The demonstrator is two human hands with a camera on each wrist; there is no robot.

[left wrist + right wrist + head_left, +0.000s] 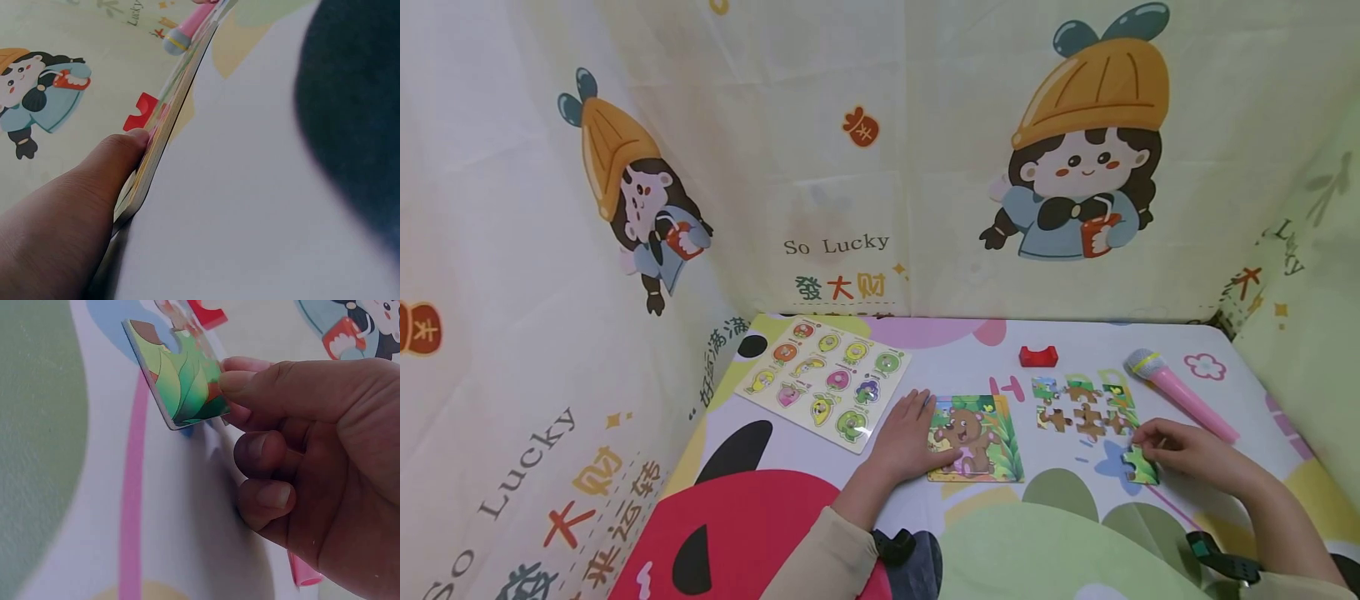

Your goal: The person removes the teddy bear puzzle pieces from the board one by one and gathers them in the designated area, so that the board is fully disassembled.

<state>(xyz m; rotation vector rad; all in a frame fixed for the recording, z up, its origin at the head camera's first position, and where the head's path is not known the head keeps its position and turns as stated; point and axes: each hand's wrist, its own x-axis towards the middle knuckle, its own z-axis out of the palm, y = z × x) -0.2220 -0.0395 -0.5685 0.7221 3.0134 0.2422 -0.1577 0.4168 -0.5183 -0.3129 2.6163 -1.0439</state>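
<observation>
My left hand (902, 437) rests at the left side of a square bear puzzle board (981, 433), its fingers straight and its thumb lying over the picture. In the left wrist view the thumb (115, 156) presses on the board's face, near its thick pale edge. Out to the right, my right hand (1198, 454) pinches a green jigsaw piece (1141, 468) between thumb and forefinger. The right wrist view shows this piece (181, 384) tilted, leaf pattern visible, with the other fingers curled below it. Beyond it lie several loose jigsaw pieces (1087, 421) in rough rows.
A fruit-and-vegetable picture board (808, 408) lies at the left rear. Behind the loose pieces sits a small red notched block (1038, 357). A pink toy microphone (1195, 402) lies beyond my right hand. Printed cloth (940, 167) hangs around the table's back and sides.
</observation>
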